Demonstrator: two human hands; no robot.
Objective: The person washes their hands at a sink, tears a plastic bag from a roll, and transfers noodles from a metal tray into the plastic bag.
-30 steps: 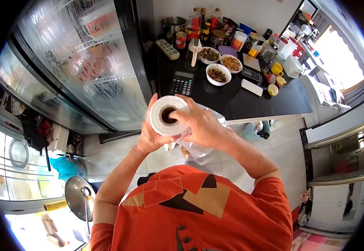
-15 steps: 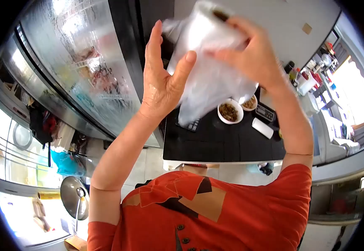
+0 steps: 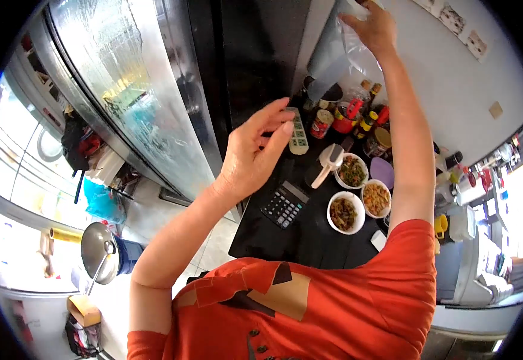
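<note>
Left hand (image 3: 254,151) was raised and empty, fingers loosely bent, near the calculator (image 3: 285,204); right hand (image 3: 374,27) gripped clear plastic (image 3: 341,69) up high, arm extended over the surface (image 3: 256,231)

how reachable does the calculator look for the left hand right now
Probably yes: the left hand looks empty, and the calculator lies uncovered on the black table, with nothing visible blocking the way.

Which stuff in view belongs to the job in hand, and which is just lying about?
In use, by the look of it:
clear plastic, in the right hand

Apparently just lying about:
calculator
three bowls of food
red can
bottles

The left hand is empty.
</note>
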